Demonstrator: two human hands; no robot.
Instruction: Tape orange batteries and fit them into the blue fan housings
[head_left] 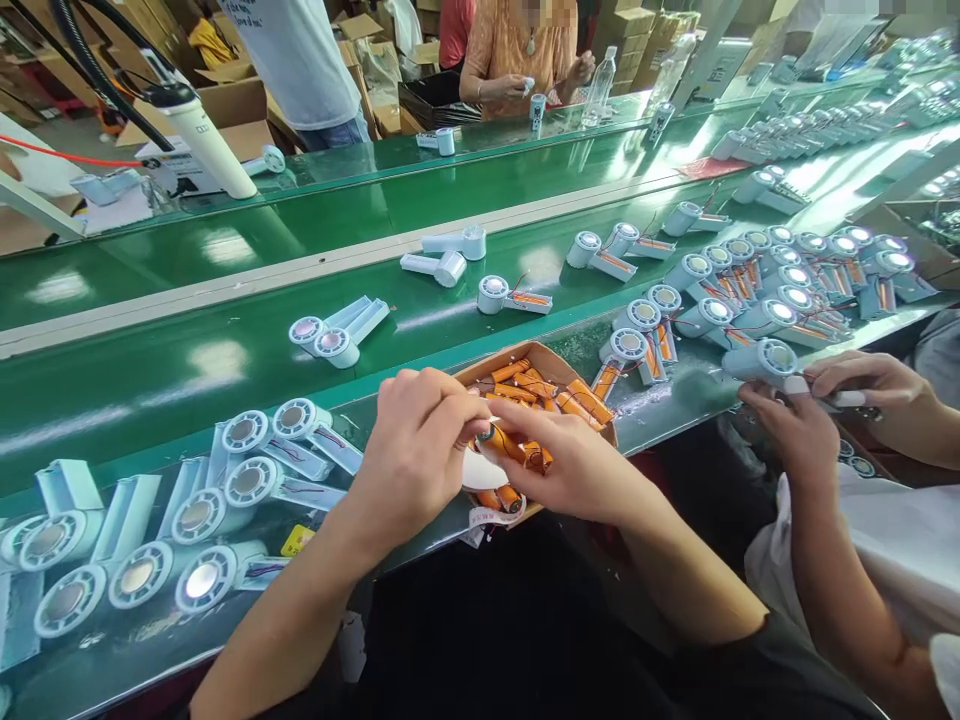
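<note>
My right hand (574, 465) is closed around an orange battery (501, 443), held over an open cardboard box (534, 350). Close against it, my left hand (420, 440) pinches at the battery's near end; what lies between those fingertips is hidden. A smooth white shape (481, 472) shows beneath the left fingers, and I cannot tell what it is. More orange batteries (587, 402) with thin dark wires fill the box. To the left lie several pale blue handheld-fan housings (255, 482) with round heads, some with wires in their open handles.
Fan housings with orange batteries in their handles (637, 345) crowd the bench to the right. A co-worker's hands (799, 420) hold another housing beside them. Other housings (337, 345) lie on the green conveyor belt (150, 370). Two people stand across it, near a plastic bottle (600, 88).
</note>
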